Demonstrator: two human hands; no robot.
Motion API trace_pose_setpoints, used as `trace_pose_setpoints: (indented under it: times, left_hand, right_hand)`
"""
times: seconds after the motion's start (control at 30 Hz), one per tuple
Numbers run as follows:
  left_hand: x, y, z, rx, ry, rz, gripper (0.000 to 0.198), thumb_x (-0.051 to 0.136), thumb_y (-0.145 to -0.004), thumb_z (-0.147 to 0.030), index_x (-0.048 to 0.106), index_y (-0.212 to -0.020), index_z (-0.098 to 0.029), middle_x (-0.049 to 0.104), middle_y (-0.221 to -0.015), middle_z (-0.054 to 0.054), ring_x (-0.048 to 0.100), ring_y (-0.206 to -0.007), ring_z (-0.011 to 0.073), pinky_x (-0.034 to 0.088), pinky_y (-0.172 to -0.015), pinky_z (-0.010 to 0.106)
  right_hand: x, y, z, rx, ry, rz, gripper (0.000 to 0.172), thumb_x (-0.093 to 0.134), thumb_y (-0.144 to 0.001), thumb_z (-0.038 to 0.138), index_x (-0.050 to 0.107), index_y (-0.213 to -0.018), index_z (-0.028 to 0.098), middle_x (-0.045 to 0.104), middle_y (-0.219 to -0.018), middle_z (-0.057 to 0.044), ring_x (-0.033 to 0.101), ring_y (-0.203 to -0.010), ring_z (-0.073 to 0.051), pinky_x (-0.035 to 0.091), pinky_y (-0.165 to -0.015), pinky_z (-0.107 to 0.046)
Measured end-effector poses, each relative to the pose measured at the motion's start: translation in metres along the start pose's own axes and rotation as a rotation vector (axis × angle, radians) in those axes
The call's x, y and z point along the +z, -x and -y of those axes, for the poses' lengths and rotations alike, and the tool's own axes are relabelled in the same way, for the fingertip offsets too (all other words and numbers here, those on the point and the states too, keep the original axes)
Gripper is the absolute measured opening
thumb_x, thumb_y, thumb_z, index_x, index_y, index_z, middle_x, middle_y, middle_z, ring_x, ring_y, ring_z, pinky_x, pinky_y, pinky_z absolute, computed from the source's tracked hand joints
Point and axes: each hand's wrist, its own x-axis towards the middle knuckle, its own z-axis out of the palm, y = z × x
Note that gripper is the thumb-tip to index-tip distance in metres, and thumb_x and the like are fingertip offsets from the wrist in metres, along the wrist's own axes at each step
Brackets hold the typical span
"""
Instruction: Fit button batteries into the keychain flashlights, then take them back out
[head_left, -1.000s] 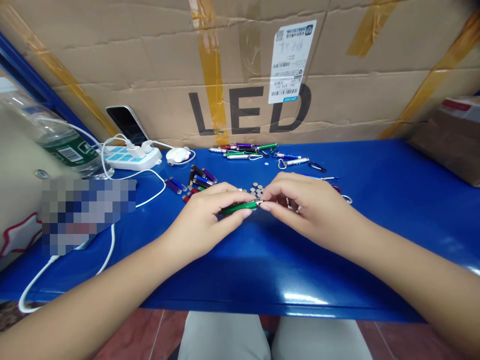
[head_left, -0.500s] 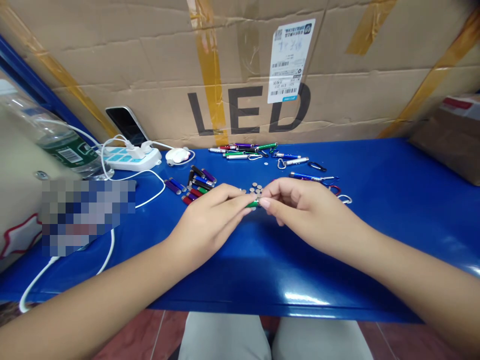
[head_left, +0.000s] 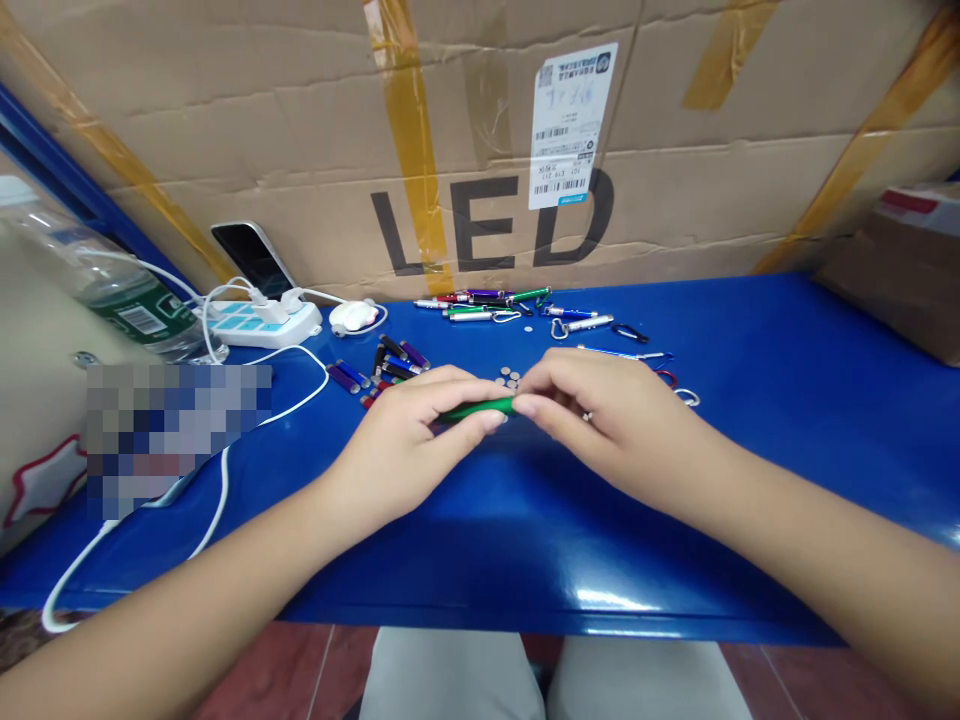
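Observation:
A green penlight tube (head_left: 476,408) lies level between my two hands above the blue table. My left hand (head_left: 409,440) is closed round its left part, thumb in front and fingers over the top. At its right end, the fingertips of my right hand (head_left: 600,405) pinch it, hiding that end. A small silvery bit (head_left: 588,416) shows under my right fingers; I cannot make out what it is. Just behind the hands lie several button cells (head_left: 507,378). Loose coloured tubes (head_left: 401,362) are heaped beyond my left hand, partly covered by it.
Penlights with carabiner clips (head_left: 487,305) lie at the back, others (head_left: 589,323) to their right. A power strip (head_left: 266,322), phone (head_left: 253,262), white cables and a bottle (head_left: 135,305) stand left. A large cardboard box (head_left: 315,130) walls the back; a smaller carton (head_left: 896,280) sits right.
My left fingers have shifted on the green tube, so much more of it shows now. The right fingertips stay at its right end. The view has moved slightly.

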Motion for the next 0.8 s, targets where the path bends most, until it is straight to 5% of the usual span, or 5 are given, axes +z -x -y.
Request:
trace_pose_setpoints:
  times: [0.1, 0.3, 0.53, 0.8]
  left_hand:
    - [0.0, -0.001, -0.002, -0.162, 0.265, 0.072, 0.02, 0.063, -0.087, -0.026, 0.074, -0.102, -0.02, 0.073, -0.092, 0.003, 0.065, -0.065, 0.0104, 0.055, -0.058, 0.02]
    - [0.002, 0.004, -0.001, -0.172, 0.271, 0.028, 0.02, 0.066, -0.085, -0.025, 0.075, -0.1, -0.017, 0.073, -0.096, 0.005, 0.065, -0.067, 0.0103, 0.055, -0.059, 0.019]
    - [-0.001, 0.01, 0.0, 0.186, -0.09, -0.099, 0.018, 0.065, -0.087, -0.015, 0.073, -0.103, -0.017, 0.072, -0.094, 0.002, 0.067, -0.086, 0.01, 0.052, -0.082, 0.016]
    - [-0.001, 0.013, 0.0, 0.504, -0.469, -0.123, 0.02, 0.061, -0.089, -0.006, 0.068, -0.107, -0.009, 0.07, -0.099, 0.007, 0.065, -0.092, 0.0113, 0.048, -0.091, 0.017]
  right_hand:
    - [-0.004, 0.002, -0.004, -0.311, 0.314, -0.029, 0.023, 0.047, -0.097, 0.028, 0.064, -0.087, 0.017, 0.064, -0.082, -0.006, 0.059, -0.073, -0.016, 0.045, -0.064, -0.027]
    - [0.001, 0.004, -0.006, -0.388, 0.339, -0.005, 0.03, 0.04, -0.1, 0.025, 0.06, -0.081, 0.016, 0.059, -0.076, -0.004, 0.056, -0.067, -0.014, 0.044, -0.061, -0.024]
    - [0.007, 0.003, 0.008, -0.175, -0.02, -0.035, 0.029, 0.048, -0.097, 0.024, 0.05, -0.069, 0.018, 0.053, -0.064, 0.003, 0.05, -0.061, -0.01, 0.037, -0.061, -0.022]
    - [0.011, 0.004, 0.013, 0.245, -0.494, 0.173, 0.03, 0.046, -0.097, 0.033, 0.051, -0.071, 0.018, 0.051, -0.06, 0.006, 0.048, -0.049, -0.007, 0.039, -0.052, -0.02]
